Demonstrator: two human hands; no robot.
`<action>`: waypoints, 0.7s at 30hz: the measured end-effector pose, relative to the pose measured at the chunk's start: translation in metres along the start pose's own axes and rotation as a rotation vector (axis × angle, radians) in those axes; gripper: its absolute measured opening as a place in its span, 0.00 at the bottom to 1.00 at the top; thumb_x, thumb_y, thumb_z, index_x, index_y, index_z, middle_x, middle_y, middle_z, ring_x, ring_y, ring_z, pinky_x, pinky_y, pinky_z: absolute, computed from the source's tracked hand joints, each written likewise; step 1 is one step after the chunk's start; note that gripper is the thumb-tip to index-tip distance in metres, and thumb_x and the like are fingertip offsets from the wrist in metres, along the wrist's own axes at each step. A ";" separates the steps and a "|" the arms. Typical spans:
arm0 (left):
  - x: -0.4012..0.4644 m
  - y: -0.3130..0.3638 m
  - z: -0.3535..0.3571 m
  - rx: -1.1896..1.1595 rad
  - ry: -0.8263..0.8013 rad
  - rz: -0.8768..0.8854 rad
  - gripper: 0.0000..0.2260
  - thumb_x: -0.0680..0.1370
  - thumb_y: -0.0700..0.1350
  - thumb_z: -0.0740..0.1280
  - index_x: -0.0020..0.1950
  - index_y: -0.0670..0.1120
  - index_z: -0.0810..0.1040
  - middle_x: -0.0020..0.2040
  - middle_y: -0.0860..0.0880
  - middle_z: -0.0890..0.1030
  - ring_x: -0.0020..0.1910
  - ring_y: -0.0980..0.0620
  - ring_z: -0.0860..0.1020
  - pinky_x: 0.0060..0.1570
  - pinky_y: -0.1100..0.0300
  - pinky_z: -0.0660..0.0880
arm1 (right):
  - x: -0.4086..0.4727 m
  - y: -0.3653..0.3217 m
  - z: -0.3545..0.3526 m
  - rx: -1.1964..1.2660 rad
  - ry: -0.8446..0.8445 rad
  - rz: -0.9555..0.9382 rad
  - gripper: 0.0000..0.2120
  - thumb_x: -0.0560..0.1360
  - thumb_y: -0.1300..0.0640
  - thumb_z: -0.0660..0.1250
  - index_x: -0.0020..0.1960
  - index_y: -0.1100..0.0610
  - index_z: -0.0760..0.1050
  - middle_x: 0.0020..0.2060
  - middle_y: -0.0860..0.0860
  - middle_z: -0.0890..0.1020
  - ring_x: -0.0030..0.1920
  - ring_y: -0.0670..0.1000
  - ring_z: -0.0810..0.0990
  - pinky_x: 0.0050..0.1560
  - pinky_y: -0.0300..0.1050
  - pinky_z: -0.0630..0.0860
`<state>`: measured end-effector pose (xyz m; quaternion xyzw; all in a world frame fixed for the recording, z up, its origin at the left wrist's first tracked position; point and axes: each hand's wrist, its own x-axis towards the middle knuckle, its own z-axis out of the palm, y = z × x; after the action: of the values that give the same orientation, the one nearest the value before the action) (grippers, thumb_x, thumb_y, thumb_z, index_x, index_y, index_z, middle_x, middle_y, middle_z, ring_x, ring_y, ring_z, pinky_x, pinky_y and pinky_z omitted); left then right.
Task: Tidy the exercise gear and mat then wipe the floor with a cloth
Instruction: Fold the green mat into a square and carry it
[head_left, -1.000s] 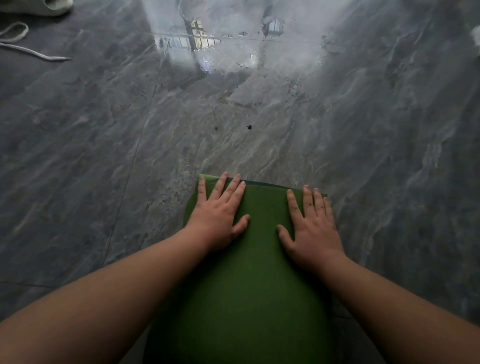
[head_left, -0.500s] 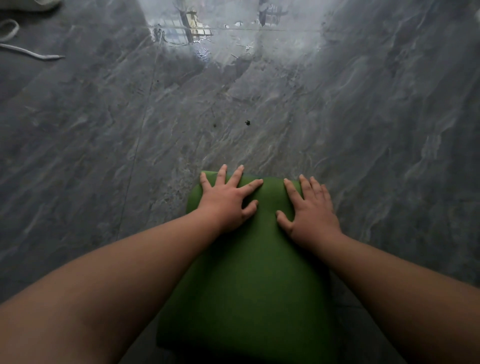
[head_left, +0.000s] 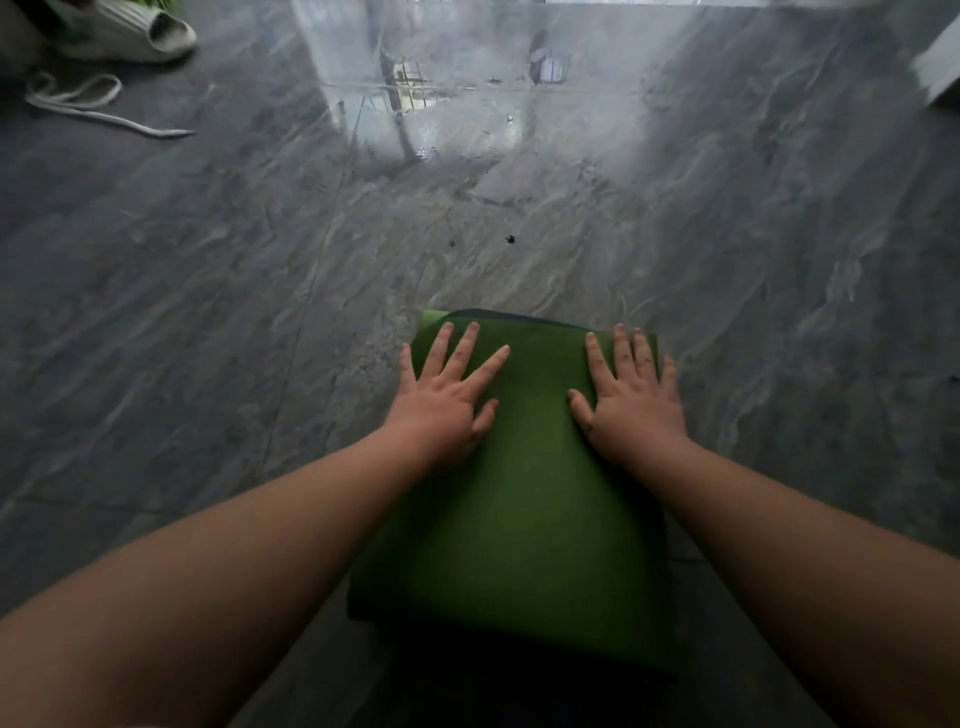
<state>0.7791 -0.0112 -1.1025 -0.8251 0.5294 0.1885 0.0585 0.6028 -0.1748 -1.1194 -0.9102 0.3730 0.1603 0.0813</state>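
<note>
Where both flat hands (head_left: 447, 400) press, green mat (head_left: 519, 519).

Green mat (head_left: 519, 519); grey marbled floor (head_left: 208, 312); white slipper (head_left: 140, 34).

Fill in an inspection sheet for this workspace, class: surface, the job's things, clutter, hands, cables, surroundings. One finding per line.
Surface: glossy grey marble-pattern floor, reflecting a window; two small dark specks ahead of the mat.
Job's things: green mat, rolled or folded, lying on the floor; no cloth seen.
Clutter: pale slipper at top left.
Hands: left hand and right hand lie flat on the mat's far end, fingers straight and spread.
Cables: nothing seen; only a white cord beside the slipper.
Surroundings: white object at the right edge, too cropped to identify.
</note>
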 end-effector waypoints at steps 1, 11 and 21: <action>-0.014 -0.003 0.002 -0.012 0.000 -0.007 0.29 0.81 0.62 0.48 0.76 0.64 0.33 0.77 0.52 0.29 0.75 0.46 0.27 0.72 0.32 0.36 | -0.008 -0.002 -0.001 0.011 0.037 0.008 0.35 0.79 0.36 0.44 0.79 0.47 0.35 0.79 0.54 0.36 0.77 0.55 0.31 0.76 0.60 0.35; -0.084 -0.016 0.031 -0.660 0.050 -0.380 0.36 0.81 0.58 0.59 0.80 0.51 0.40 0.81 0.46 0.42 0.79 0.44 0.51 0.75 0.49 0.54 | -0.107 -0.011 0.013 0.479 0.077 0.211 0.39 0.80 0.42 0.55 0.79 0.51 0.34 0.79 0.54 0.37 0.79 0.62 0.44 0.75 0.60 0.51; -0.110 -0.017 0.048 -0.861 -0.056 -0.543 0.29 0.80 0.60 0.60 0.75 0.45 0.61 0.70 0.41 0.73 0.67 0.40 0.73 0.67 0.48 0.69 | -0.145 -0.009 0.034 0.897 -0.007 0.447 0.38 0.79 0.41 0.62 0.78 0.38 0.39 0.76 0.58 0.63 0.71 0.63 0.68 0.70 0.55 0.66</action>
<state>0.7417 0.1036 -1.1074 -0.8767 0.1686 0.3897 -0.2258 0.5043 -0.0647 -1.1002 -0.6828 0.5910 0.0009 0.4296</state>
